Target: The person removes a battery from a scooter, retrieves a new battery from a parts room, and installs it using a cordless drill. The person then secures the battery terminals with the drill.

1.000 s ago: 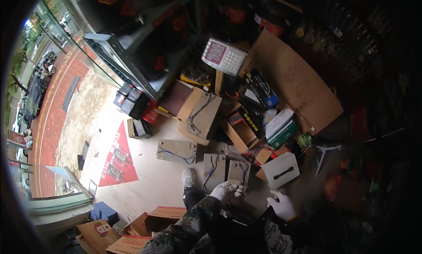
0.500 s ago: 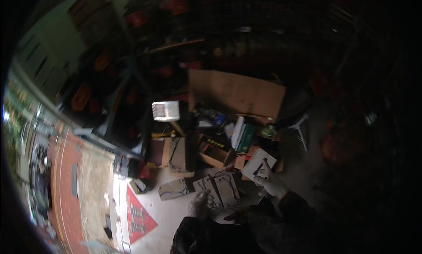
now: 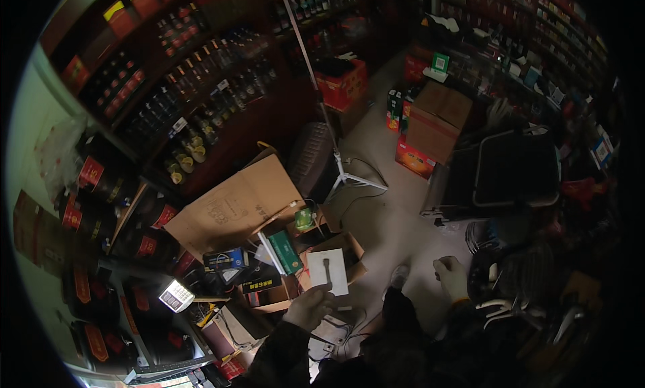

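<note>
- Left hand [image 3: 309, 309], gloved: fingers reach the lower edge of a flat white box [image 3: 338, 275]; whether it grips the box or only overlaps it in view, I cannot tell.
- Right hand [image 3: 453, 278], gloved: well apart to the right, fingers curled, nothing visible in them; how tightly they close, I cannot tell.
- The white box lies above the left hand, its face printed with a dark, long-handled shape; it overlaps an open brown carton [image 3: 358, 252].
- Just left, a green box [image 3: 287, 251] leans beside a black box with bold yellow lettering [image 3: 261, 284]; near them is a blue-and-black box [image 3: 226, 260].
- Behind these, a large cardboard sheet [image 3: 228, 203] bears faint dark printing.
- Farther left, an electronic scale display [image 3: 176, 296] with a keypad is lit; dark jars [image 3: 107, 186] carry red labels.
- Beyond, shelves hold rows of bottles [image 3: 201, 69].
- Far right, a brown carton [image 3: 438, 119] stands near a green sign with a white square [image 3: 440, 62].
</note>
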A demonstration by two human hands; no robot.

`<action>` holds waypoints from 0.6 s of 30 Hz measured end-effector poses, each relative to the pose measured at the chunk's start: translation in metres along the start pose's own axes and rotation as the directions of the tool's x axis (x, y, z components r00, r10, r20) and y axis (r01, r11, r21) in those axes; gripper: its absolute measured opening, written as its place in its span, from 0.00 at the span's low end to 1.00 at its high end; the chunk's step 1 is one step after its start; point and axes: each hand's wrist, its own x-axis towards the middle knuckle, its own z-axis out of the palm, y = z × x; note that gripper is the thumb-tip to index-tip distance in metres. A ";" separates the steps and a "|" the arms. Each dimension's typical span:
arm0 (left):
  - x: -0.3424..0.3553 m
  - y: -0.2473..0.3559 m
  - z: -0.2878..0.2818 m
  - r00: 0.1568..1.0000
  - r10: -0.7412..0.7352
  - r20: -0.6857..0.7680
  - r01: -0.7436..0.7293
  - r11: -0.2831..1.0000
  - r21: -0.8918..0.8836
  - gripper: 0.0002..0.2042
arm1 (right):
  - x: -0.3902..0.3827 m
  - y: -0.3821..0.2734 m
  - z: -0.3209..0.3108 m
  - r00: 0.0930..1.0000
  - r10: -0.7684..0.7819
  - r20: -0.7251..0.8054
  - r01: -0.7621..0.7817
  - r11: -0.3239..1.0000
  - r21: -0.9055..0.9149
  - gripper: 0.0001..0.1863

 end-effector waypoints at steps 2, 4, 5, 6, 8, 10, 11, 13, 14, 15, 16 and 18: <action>0.070 0.007 0.060 0.994 -0.096 0.053 0.102 0.986 -0.135 0.19 | 0.072 0.002 -0.033 0.999 0.023 -0.044 -0.027 0.996 -0.081 0.19; 0.141 0.017 0.124 0.990 -0.137 0.031 0.140 0.982 -0.129 0.19 | 0.146 -0.004 -0.070 0.998 0.046 -0.036 -0.050 0.993 -0.109 0.20; 0.174 0.024 0.156 0.988 -0.149 0.041 0.153 0.978 -0.140 0.19 | 0.178 -0.008 -0.085 0.999 0.053 -0.012 -0.054 0.994 -0.098 0.20; 0.202 0.030 0.188 0.992 -0.128 0.022 0.130 0.985 -0.109 0.19 | 0.205 -0.013 -0.100 0.999 0.041 0.001 -0.041 0.997 -0.069 0.20; 0.243 0.047 0.244 0.986 -0.163 0.018 0.164 0.985 -0.059 0.19 | 0.237 -0.025 -0.120 0.992 0.109 0.065 -0.108 0.994 -0.008 0.20; 0.269 0.061 0.289 0.988 -0.144 0.052 0.148 0.986 -0.077 0.17 | 0.254 -0.035 -0.136 0.987 0.139 0.085 -0.143 0.989 0.039 0.20; 0.281 0.068 0.308 0.985 -0.146 0.090 0.153 0.984 -0.088 0.17 | 0.262 -0.041 -0.144 0.991 0.110 0.071 -0.113 0.993 0.044 0.18; 0.310 0.085 0.338 0.964 -0.117 0.239 0.154 0.978 -0.142 0.16 | 0.283 -0.055 -0.159 0.980 0.181 0.079 -0.185 0.982 0.044 0.15; 0.333 0.095 0.351 0.967 -0.122 0.222 0.164 0.970 -0.180 0.15 | 0.304 -0.064 -0.168 0.991 0.123 0.054 -0.125 0.992 0.030 0.16; 0.351 0.104 0.361 0.975 -0.129 0.184 0.158 0.975 -0.155 0.14 | 0.319 -0.073 -0.173 0.988 0.148 0.044 -0.149 0.989 0.001 0.17; 0.371 0.115 0.371 0.982 -0.132 0.137 0.152 0.977 -0.147 0.14 | 0.339 -0.083 -0.178 0.984 0.173 0.033 -0.173 0.985 -0.026 0.18; 0.402 0.135 0.386 0.980 -0.128 0.151 0.160 0.960 -0.228 0.14 | 0.368 -0.104 -0.181 0.965 0.260 0.034 -0.258 0.964 -0.063 0.20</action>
